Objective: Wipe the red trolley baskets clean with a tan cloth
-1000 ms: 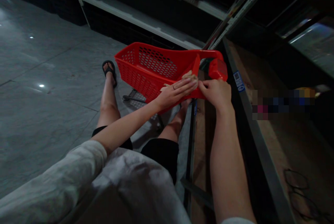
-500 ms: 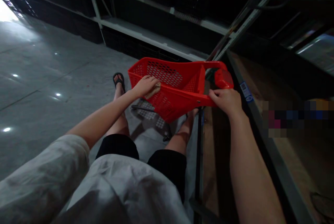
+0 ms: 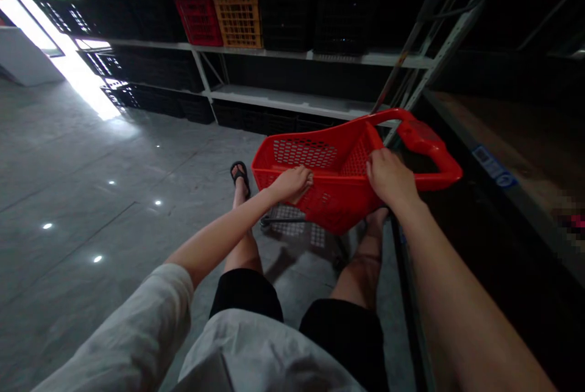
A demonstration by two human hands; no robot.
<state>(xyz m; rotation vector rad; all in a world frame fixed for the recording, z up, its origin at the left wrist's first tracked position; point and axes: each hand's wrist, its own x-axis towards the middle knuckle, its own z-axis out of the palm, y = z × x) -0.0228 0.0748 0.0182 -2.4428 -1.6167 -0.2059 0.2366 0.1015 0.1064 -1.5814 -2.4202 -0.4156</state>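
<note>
A red plastic shopping cart stands side-on between my legs, its perforated basket open at the top and its handle to the right. My left hand is closed on a tan cloth, of which only a small edge shows, against the near side of the basket just below the rim. Wrapped over the near rim, close to where the handle begins, is my right hand. The fingers of that hand are partly hidden inside the basket.
Behind the cart runs a metal shelf rack with dark crates, a red crate and a yellow crate. A low wooden-topped ledge borders my right side. Grey tiled floor lies to the left.
My right hand has shifted from the handle bar onto the basket rim. My left hand stays at the near side with the cloth. The view has tilted up, showing more of the shelves.
</note>
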